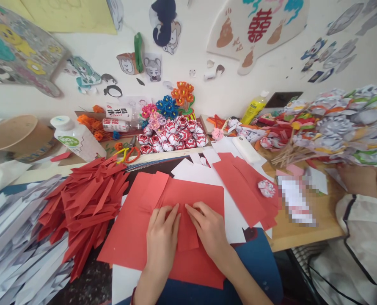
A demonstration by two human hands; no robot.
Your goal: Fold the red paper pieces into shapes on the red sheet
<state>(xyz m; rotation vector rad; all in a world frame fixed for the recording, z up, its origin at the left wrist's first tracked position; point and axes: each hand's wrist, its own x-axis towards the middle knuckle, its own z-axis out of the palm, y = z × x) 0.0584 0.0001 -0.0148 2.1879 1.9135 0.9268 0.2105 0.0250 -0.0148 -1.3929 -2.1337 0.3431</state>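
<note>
A small rectangle of red paper (187,235) lies on a large red sheet (204,190) in front of me. My left hand (163,231) pinches the paper near its top left edge. On the opposite side, my right hand (207,224) has its fingertips closed at the top edge of the same piece. The fingertips of both hands nearly meet, and the fingers partly cover the paper. Just above my left hand rests a little stack of red paper pieces (155,190). White sheets (235,228) show underneath the large red one.
Folded red strips (89,199) and white strips (26,254) are heaped at left. Behind stand a white bottle (80,137), scissors (133,152) and red-and-white paper flowers (175,135). More red sheets (239,182) lie right. Another person's sleeve (366,228) is at far right.
</note>
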